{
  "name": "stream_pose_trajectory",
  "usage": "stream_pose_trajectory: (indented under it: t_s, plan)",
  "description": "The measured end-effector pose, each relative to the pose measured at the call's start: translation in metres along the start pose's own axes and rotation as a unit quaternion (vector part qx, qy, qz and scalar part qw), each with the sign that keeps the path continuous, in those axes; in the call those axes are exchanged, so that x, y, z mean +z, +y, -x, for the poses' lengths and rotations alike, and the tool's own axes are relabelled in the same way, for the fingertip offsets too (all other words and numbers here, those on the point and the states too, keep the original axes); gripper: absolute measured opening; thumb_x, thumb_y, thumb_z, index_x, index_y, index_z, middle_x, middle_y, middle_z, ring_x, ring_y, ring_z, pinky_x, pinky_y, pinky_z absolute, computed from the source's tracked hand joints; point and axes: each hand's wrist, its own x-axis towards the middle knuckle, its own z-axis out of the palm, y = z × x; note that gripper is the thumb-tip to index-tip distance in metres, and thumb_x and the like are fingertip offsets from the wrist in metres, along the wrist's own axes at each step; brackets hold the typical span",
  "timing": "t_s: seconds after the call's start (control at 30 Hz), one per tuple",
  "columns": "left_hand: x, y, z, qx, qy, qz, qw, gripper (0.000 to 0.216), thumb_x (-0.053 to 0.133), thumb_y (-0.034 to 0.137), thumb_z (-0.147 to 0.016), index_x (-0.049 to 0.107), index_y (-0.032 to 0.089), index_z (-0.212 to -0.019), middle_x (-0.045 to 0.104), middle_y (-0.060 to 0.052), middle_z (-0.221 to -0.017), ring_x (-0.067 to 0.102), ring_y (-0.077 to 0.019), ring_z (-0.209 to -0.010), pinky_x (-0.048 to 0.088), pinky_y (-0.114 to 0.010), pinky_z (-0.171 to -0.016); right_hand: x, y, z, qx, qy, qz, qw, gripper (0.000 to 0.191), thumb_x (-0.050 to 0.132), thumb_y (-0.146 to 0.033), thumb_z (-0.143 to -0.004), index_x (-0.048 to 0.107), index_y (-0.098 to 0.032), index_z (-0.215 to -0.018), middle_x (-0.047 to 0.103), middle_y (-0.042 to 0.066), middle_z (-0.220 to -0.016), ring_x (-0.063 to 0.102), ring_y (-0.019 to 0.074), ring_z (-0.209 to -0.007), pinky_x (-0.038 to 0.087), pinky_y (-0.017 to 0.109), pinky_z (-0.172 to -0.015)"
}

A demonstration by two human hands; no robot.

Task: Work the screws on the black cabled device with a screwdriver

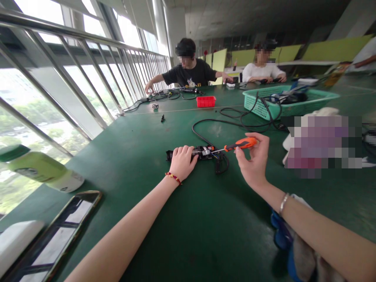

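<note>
My left hand [183, 161] lies over a black corded device [203, 153] on the green table, its fingers wrapped round the body and pressing it down. The device's inner parts and a few thin wires show at its right end. In my right hand [255, 162] is an orange and black screwdriver [241, 144], pinched by the handle and held nearly level. Its shaft points left, with the tip at the exposed right end of the device; whether it touches a screw I cannot tell. A black cable [199, 124] runs from the device toward the back right.
A red tray [206, 102] and a small black part [162, 118] lie ahead. The green basket [290, 114] holds cords and tools. At left are a bottle [44, 166], a phone [63, 237] and a white case [19, 243]. Two people [190, 72] sit across the table [188, 235].
</note>
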Motion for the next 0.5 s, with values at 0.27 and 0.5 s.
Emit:
stream_pose_trajectory:
  t_s: [0.27, 0.5]
  plan:
    - [-0.0003, 0.0003, -0.0001, -0.002, 0.002, 0.010, 1.000, 0.034, 0.038, 0.036, -0.091, 0.053, 0.015, -0.114, 0.058, -0.009, -0.102, 0.051, -0.0244, -0.096, 0.036, -0.040, -0.092, -0.0004, -0.0006, 0.0009, -0.002, -0.001, 0.009, 1.000, 0.036, 0.063, -0.020, -0.071, 0.047, -0.022, -0.103, 0.048, 0.002, -0.095, 0.054, 0.0122, -0.075, 0.050, 0.029, -0.069]
    - [-0.0009, 0.0007, 0.0000, -0.005, 0.000, 0.009, 1.000, 0.034, 0.037, 0.036, -0.091, 0.053, 0.016, -0.114, 0.058, -0.009, -0.103, 0.050, -0.0247, -0.096, 0.036, -0.040, -0.092, -0.0013, -0.0033, 0.0002, 0.023, -0.021, 0.055, 0.998, 0.019, 0.062, -0.024, -0.074, 0.052, -0.022, -0.090, 0.050, -0.002, -0.078, 0.050, 0.0094, -0.058, 0.047, 0.026, -0.058]
